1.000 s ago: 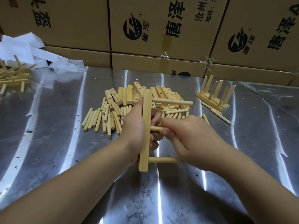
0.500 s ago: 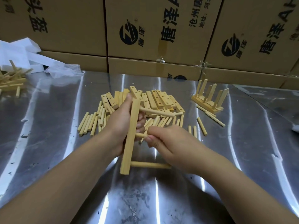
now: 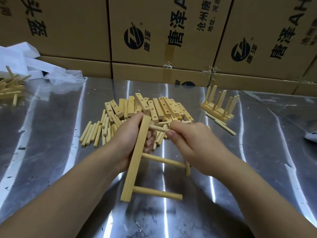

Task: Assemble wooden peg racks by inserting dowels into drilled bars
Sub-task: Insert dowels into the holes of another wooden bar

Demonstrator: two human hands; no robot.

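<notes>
In the head view, your left hand (image 3: pixel 127 140) grips a drilled bar (image 3: pixel 137 157), held tilted above the counter (image 3: pixel 51 152) in front of you. A middle dowel (image 3: pixel 164 160) and a lower dowel (image 3: pixel 157 193) stick out of the bar to the right. Your right hand (image 3: pixel 193 143) pinches a third dowel (image 3: pixel 157 128), whose tip meets the bar's top end. Behind your hands lie a pile of bars (image 3: pixel 154 107) and loose dowels (image 3: pixel 96 133). A finished rack (image 3: pixel 219 107) stands to the right.

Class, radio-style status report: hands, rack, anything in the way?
Left hand grips bar. Right hand pinches top dowel against bar. Two lower dowels seated. Nothing blocking.
</notes>
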